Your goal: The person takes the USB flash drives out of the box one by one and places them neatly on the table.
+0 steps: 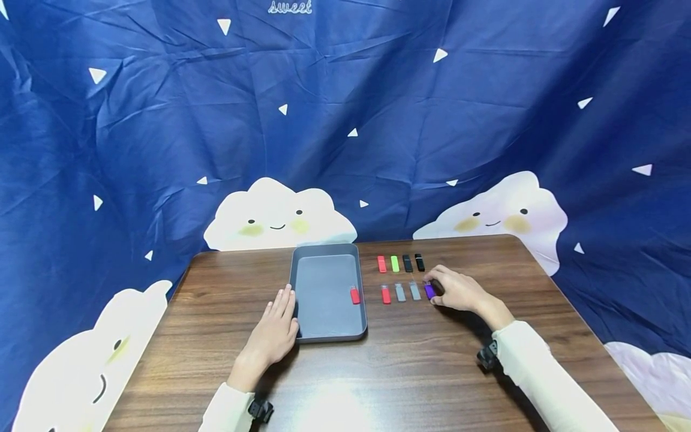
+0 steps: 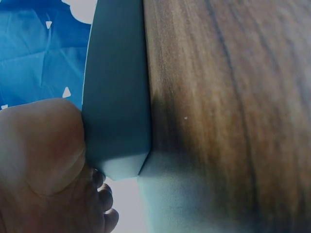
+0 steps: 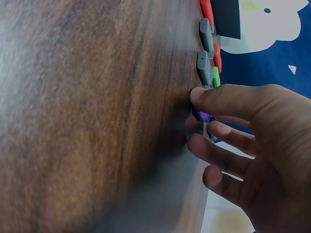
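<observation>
My left hand (image 1: pixel 273 333) lies with straight fingers along the left side of a grey tray (image 1: pixel 324 337); in the left wrist view it is at the tray's wall (image 2: pixel 119 87). Inside the tray, near its right wall, is a red USB flash drive (image 1: pixel 354 295). My right hand (image 1: pixel 456 289) pinches a purple USB flash drive (image 1: pixel 429 291) at the right end of the front row. Seen from the right wrist, the thumb (image 3: pixel 228 99) covers part of the purple drive (image 3: pixel 201 115), and the other fingers curl loosely behind it.
Left of the purple drive, the front row has a red drive (image 1: pixel 385 294) and two grey drives (image 1: pixel 400 293). Behind them stand red (image 1: pixel 381 264), green (image 1: pixel 394 264) and two black drives (image 1: pixel 407 263). A blue cloth (image 1: pixel 388 120) hangs behind the wooden table (image 1: pixel 410 372).
</observation>
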`<state>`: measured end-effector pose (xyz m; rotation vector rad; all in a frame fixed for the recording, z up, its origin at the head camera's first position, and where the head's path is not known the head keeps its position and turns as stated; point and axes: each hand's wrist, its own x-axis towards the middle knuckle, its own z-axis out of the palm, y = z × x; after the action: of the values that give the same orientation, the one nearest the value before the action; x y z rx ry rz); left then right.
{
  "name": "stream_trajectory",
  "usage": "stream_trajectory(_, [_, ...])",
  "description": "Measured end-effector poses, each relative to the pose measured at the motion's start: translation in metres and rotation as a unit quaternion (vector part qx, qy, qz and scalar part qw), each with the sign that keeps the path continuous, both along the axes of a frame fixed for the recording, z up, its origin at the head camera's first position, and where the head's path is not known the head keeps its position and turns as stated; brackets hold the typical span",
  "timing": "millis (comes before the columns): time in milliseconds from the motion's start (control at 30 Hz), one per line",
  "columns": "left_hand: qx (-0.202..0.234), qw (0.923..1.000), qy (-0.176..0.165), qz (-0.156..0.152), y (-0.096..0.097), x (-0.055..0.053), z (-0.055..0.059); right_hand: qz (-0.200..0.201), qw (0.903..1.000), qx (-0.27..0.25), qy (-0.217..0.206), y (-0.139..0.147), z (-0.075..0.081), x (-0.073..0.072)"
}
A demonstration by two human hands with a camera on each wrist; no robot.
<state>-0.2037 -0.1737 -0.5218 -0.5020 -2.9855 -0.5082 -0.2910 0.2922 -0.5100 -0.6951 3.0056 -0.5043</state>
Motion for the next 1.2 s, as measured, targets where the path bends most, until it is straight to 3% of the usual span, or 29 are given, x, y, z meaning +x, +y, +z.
stream_trajectory(533, [-0.025,0.9994,-0.022,0.008,0.002,0.002,0.004,-0.002,0.9999,-0.01,0.007,-0.004,0.011,0.001])
stream_trajectory(767, [-0.019,0.9995,-0.022,0.01,0.002,0.002,0.004,0.008,0.9997,-0.022,0.009,-0.013,0.024,-0.002])
stream_trajectory(1200, [-0.023,0.9994,-0.023,0.01,0.001,0.001,0.003,0.057,0.9972,0.026,0.04,-0.042,0.052,-0.008])
